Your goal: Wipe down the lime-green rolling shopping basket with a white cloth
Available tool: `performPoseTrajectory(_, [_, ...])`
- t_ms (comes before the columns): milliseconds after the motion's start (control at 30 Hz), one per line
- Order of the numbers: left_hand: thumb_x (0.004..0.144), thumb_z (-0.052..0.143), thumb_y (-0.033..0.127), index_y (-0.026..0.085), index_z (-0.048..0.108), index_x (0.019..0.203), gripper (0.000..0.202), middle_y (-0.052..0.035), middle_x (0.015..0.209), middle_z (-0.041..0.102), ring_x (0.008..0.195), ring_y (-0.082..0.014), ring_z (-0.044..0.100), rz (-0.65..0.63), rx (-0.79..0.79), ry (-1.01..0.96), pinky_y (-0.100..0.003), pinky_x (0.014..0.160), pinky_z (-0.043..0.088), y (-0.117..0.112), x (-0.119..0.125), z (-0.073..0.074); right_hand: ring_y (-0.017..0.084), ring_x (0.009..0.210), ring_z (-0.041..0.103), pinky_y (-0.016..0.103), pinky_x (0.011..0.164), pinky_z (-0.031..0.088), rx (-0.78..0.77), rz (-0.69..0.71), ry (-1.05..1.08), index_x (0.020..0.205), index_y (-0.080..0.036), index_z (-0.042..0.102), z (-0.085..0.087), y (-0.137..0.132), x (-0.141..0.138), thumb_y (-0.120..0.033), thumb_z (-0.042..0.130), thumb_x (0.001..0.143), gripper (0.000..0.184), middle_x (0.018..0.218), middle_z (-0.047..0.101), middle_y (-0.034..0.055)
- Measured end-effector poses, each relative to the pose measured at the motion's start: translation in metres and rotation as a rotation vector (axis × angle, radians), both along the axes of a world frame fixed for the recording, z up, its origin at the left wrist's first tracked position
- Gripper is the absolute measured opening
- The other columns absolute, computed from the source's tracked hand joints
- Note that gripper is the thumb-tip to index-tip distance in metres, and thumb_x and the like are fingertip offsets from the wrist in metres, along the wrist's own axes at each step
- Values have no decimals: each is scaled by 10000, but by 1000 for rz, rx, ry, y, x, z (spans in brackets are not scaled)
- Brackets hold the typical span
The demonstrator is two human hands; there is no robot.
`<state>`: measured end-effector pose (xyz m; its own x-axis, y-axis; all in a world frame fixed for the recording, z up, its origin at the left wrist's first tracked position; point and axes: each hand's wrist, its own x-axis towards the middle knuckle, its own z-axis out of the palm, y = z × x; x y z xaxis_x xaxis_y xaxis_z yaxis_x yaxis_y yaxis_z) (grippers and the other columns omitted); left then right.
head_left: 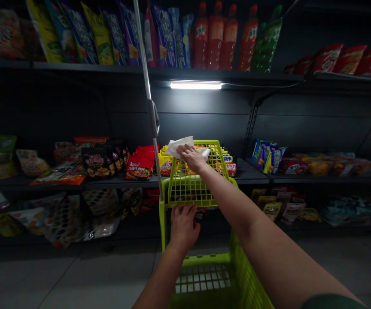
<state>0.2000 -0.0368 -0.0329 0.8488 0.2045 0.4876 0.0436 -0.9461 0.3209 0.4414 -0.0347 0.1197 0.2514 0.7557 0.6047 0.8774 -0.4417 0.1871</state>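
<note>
A yellow-green plastic shopping cart [162,223] stands before me, with a grid flap [201,198] at its far end. My right hand [192,158] reaches across to the top of that flap and presses a white wiping cloth [181,146] on it. Part of the cloth sticks out on either side of the fingers. Lower down, my left hand [184,225] has its fingers curled over the flap's bottom edge; the fingertips are partly hidden. A metal pole [145,64] with a grey clip rises from the cart's left corner.
Dark shelves [108,183] run behind the cart, holding red noodle packs [140,165], black snack bags [97,162] and other packets. Red drink bottles [216,38] stand on the upper shelf. Below it glows a tube light [196,85]. Tiled floor [85,274] lies underneath.
</note>
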Motion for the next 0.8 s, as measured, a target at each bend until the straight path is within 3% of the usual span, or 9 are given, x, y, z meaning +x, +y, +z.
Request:
performPoseTrajectory(200, [798, 584, 193, 268, 616, 1363, 572, -29, 1338, 662, 1279, -309, 479, -8, -13, -62, -561, 1253, 184, 0, -1, -1, 244, 1255, 563, 414, 1146, 318, 252, -337, 23, 1228, -139, 665, 10, -104, 48, -127, 372, 1012, 364, 1312, 665, 139])
performPoseTrajectory(333, [808, 580, 195, 266, 622, 1353, 552, -35, 1342, 662, 1283, -319, 480, 0, -2, -58, -576, 1247, 197, -2, 0, -2, 262, 1162, 584, 383, 1087, 341, 264, -432, -31, 1097, -108, 687, 1, -139, 35, -126, 378, 1001, 325, 1162, 708, 169])
performPoseTrajectory(467, [813, 581, 197, 269, 626, 1345, 539, -42, 1343, 663, 1284, -323, 486, 21, 15, -55, -579, 1239, 211, 0, -3, -1, 268, 1013, 591, 374, 997, 367, 164, -369, -87, 948, -138, 683, -44, -144, -20, -177, 473, 975, 216, 975, 715, 140])
performPoseTrajectory(567, [818, 587, 209, 263, 630, 1335, 521, -45, 1340, 664, 1282, -320, 491, 33, 24, -51, -570, 1237, 216, 5, -7, -1, 256, 984, 588, 369, 976, 364, -1, -208, -78, 912, -167, 681, -90, -155, -69, -216, 539, 955, 155, 913, 710, 102])
performPoseTrajectory(633, [831, 583, 223, 257, 634, 1327, 500, -48, 1337, 665, 1277, -318, 495, 40, 31, -52, -567, 1235, 219, 7, -10, -2, 231, 946, 599, 335, 931, 381, -128, -115, -11, 893, -184, 690, -104, -168, -88, -236, 589, 928, 119, 892, 712, 75])
performPoseTrajectory(700, [837, 578, 228, 255, 634, 1328, 496, -47, 1332, 667, 1274, -319, 493, 43, 38, -57, -566, 1233, 219, 9, -11, -4, 211, 875, 610, 305, 854, 400, -191, -136, 80, 865, -190, 702, -94, -182, -87, -257, 627, 895, 105, 855, 713, 63])
performPoseTrajectory(800, [822, 579, 211, 259, 631, 1334, 516, -47, 1320, 672, 1265, -321, 494, 49, 46, -68, -569, 1231, 217, 8, -11, -6, 237, 881, 619, 319, 822, 416, -62, -332, 113, 959, -152, 722, -40, -190, -54, -245, 570, 920, 183, 900, 721, 124])
